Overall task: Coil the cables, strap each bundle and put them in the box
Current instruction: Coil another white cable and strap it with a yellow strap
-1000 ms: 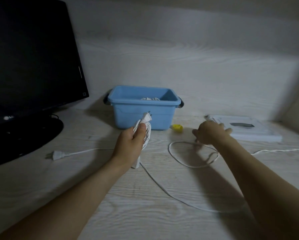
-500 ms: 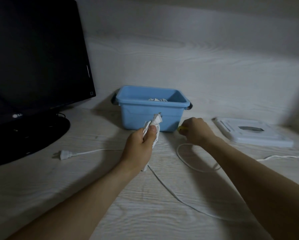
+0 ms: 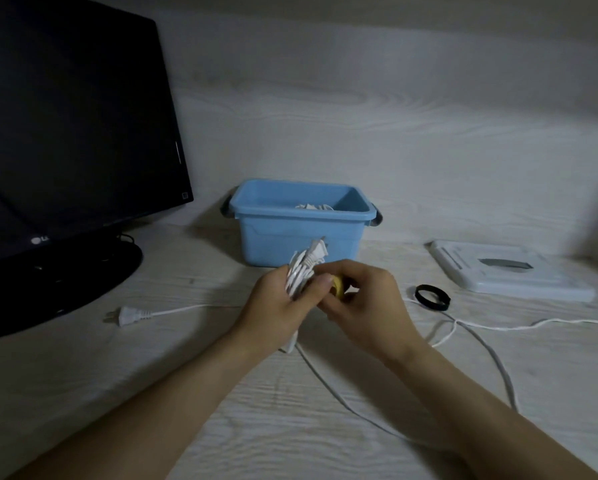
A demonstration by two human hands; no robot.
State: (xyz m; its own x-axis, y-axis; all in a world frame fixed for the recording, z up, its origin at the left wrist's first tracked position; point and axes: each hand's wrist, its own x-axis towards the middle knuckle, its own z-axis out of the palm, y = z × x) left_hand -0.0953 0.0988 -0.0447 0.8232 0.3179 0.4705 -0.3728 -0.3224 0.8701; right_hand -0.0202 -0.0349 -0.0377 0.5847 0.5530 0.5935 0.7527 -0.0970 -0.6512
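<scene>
Plainly the job is partway through. Farthest left on the worktop (image 3: 82, 393), near the monitor (image 3: 65, 133), a white plug (image 3: 128, 315) lies with its thin lead running right toward the hands, not yet gathered; whether it belongs to the bundle in hand I cannot tell. The left hand (image 3: 276, 311) is curled round a folded white cable bundle (image 3: 302, 271), whose connector end sticks up above the fist and whose tail hangs below it. Touching it, the right hand (image 3: 363, 303) pinches a yellow strap (image 3: 337, 287) against the bundle, so strapping looks to be the step in hand. Behind them the blue box (image 3: 301, 237) already holds something white, probably a finished bundle. Right of the hands a black strap (image 3: 432, 297) waits on the worktop, and more loose white cable (image 3: 481, 344) trails across it, uncoiled. The white lid (image 3: 505, 275) lies beyond.
</scene>
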